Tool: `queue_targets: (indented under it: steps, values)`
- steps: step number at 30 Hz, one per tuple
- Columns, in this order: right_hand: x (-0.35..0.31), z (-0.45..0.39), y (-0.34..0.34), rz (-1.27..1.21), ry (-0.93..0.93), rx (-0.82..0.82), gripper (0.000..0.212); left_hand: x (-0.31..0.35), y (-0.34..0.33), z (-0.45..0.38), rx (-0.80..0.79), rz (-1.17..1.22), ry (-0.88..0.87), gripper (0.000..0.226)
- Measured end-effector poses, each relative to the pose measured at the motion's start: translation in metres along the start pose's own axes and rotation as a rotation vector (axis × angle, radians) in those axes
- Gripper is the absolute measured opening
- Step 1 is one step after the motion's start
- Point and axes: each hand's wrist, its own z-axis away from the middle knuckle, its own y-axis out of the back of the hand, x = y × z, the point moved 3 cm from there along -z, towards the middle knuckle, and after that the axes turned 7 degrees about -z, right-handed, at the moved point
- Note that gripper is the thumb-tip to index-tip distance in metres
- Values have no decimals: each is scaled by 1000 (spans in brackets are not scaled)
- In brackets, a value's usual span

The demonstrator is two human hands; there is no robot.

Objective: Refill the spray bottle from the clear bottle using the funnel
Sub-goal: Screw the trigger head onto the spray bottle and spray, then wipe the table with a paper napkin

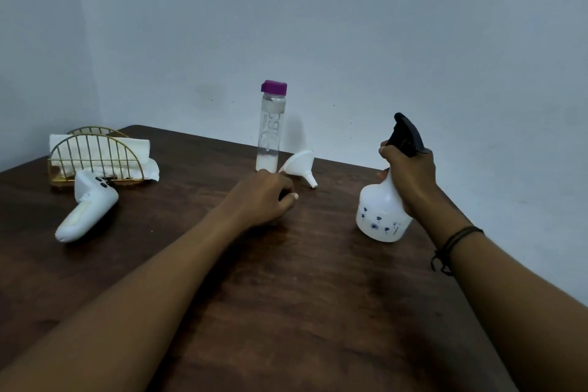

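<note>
A white spray bottle (pixel 380 213) with small blue flowers and a black trigger head stands tilted at the right of the dark wooden table (pixel 286 296). My right hand (pixel 410 173) is wrapped around its neck just below the trigger. A tall clear bottle (pixel 270 134) with a purple cap stands upright at the table's far edge. A white funnel (pixel 302 165) lies on its side just right of that bottle. My left hand (pixel 264 197) rests on the table in front of the clear bottle and funnel, fingers loosely curled, holding nothing.
A gold wire napkin holder (pixel 92 159) with white napkins stands at the far left. A white handheld controller (pixel 87 210) lies in front of it. A pale wall runs close behind the table's far edge.
</note>
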Motion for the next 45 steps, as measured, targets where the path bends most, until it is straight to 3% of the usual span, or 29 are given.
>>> queue_targets:
  steps: [8, 13, 16, 18, 21, 24, 28, 38, 45]
  values:
    - [12, -30, -11, 49, -10, 52, 23, -1, -5, -5, -7, 21, -17, 32]
    - [22, -42, -10, 84, -7, 38, 35, 1, -4, -6, -29, 20, 0, 35]
    - [30, -36, -7, 196, 120, 72, 53, 1, -3, -4, -34, 17, 22, 31]
    - [30, -19, 1, 205, 282, 227, 65, 3, -2, -4, -29, 21, 37, 27]
    - [23, 17, 2, 239, 658, 341, 41, 5, 4, -3, -26, 22, 59, 27]
    - [22, 47, -22, 327, 846, 123, 21, 4, 11, -2, -16, 14, 84, 26]
    - [19, 77, -70, 369, 752, -174, 8, 3, 23, 1, 22, 23, 124, 25]
    - [12, 91, -173, 238, 568, -420, 8, -54, 56, 22, 63, 60, 340, 27]
    - [23, 87, -253, 177, 447, -513, 13, -114, 75, 56, 335, 150, 637, 18]
